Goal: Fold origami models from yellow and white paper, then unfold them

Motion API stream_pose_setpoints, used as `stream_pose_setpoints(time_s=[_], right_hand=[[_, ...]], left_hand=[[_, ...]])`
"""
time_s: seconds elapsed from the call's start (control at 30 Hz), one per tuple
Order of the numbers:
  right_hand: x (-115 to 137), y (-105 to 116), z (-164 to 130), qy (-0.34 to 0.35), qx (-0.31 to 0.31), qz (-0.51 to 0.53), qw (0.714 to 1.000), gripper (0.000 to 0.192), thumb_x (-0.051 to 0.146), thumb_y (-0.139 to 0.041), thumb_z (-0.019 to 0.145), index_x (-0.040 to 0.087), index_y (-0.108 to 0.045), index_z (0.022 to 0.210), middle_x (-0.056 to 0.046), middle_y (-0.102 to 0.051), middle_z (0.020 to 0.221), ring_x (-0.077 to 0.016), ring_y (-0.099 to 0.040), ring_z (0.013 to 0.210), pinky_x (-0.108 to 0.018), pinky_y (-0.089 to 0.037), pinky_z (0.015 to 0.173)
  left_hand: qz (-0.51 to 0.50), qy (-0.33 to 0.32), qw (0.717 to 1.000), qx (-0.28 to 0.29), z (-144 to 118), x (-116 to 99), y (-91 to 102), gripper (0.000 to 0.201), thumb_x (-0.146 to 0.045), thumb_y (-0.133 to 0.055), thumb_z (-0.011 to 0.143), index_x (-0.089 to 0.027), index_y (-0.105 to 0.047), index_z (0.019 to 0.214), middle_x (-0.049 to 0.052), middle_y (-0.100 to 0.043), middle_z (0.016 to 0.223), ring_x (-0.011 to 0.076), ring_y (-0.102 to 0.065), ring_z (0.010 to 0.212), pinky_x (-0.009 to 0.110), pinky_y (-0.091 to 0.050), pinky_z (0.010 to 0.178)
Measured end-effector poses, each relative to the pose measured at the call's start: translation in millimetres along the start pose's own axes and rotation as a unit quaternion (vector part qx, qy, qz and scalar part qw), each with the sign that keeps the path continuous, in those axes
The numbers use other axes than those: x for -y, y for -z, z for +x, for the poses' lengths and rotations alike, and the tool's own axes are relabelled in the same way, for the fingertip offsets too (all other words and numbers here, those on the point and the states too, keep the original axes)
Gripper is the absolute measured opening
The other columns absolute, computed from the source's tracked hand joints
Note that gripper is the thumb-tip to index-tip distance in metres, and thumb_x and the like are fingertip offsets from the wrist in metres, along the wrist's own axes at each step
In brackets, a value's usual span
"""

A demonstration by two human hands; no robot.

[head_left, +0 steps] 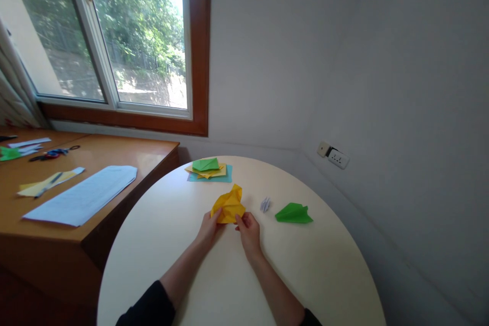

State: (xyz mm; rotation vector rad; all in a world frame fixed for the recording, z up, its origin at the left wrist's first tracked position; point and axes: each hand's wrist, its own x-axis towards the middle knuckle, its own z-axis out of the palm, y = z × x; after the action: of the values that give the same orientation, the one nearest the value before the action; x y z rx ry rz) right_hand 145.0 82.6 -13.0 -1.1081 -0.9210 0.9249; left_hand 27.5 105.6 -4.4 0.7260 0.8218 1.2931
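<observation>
Paper lies just beyond both hands; left hand and right hand pinch its near edge, equally close.

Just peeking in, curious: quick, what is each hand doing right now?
Left hand: closed, pinching the left edge of the yellow folded paper.
Right hand: closed, pinching the same paper's lower right edge.
</observation>
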Motion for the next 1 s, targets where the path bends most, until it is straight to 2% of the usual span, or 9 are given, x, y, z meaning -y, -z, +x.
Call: stream_pose_setpoints(time_s=[0.17, 0.37, 0.6, 0.77, 1.0], right_hand=[[-1.1, -1.3, -2.4, 0.012, 0.043, -0.053, 0.998, 0.031, 0.042, -0.064, 0.064, 0.014, -0.062, 0.077, -0.005, -0.064, 0.071, -0.0161, -0.058, 0.063, -0.024, -0.046, 0.05], [-0.5, -1.7, -7.0, 0.055, 0.073, -0.106, 0.99, 0.025, 0.038, -0.064, 0.066, 0.014, -0.065, 0.074, -0.005, -0.065, 0.072, -0.0183, -0.059, 0.068, -0.027, -0.047, 0.058], [3.7, -2.9, -9.9, 0.083, 0.066, -0.08, 0.991, 0.022, 0.036, -0.063, 0.067, 0.015, -0.063, 0.071, -0.002, -0.062, 0.068, -0.0153, -0.056, 0.065, -0.025, -0.046, 0.058], [-2.3, -3.0, -8.2, 0.048, 0.065, -0.074, 0.994, 0.029, 0.042, -0.06, 0.069, 0.013, -0.063, 0.076, -0.001, -0.06, 0.062, -0.0144, -0.054, 0.057, -0.026, -0.046, 0.055], [-5.7, -0.1, -4.5, 0.036, 0.038, -0.066, 0.996, 0.034, 0.046, -0.058, 0.07, 0.013, -0.065, 0.074, -0.003, -0.062, 0.061, -0.0149, -0.054, 0.056, -0.026, -0.046, 0.051]], left_hand=[[0.012, -0.013, 1.0, -0.004, 1.0, 2.5, 2.7, 0.043, -0.042, -0.072, 0.055, -0.009, -0.063, 0.081, 0.011, -0.066, 0.085, 0.0213, -0.061, 0.077, 0.033, -0.044, 0.074], [0.02, -0.022, 0.999, -0.03, -1.3, 1.3, 1.6, 0.033, -0.033, -0.07, 0.055, -0.01, -0.061, 0.076, 0.007, -0.065, 0.075, 0.0182, -0.059, 0.069, 0.031, -0.044, 0.068], [0.008, -0.017, 0.999, -0.034, -3.0, -1.6, -2.6, 0.028, -0.024, -0.069, 0.053, -0.011, -0.06, 0.075, 0.006, -0.064, 0.073, 0.0171, -0.06, 0.068, 0.029, -0.045, 0.065], [0.044, -0.026, 0.998, -0.026, -3.5, -1.3, -0.1, 0.034, -0.025, -0.074, 0.051, -0.01, -0.061, 0.078, 0.009, -0.066, 0.079, 0.0192, -0.061, 0.072, 0.031, -0.047, 0.069], [0.091, -0.05, 0.994, 0.031, -7.0, -1.7, 0.4, 0.041, -0.032, -0.077, 0.051, -0.009, -0.063, 0.083, 0.012, -0.068, 0.087, 0.0219, -0.062, 0.079, 0.033, -0.046, 0.075]])
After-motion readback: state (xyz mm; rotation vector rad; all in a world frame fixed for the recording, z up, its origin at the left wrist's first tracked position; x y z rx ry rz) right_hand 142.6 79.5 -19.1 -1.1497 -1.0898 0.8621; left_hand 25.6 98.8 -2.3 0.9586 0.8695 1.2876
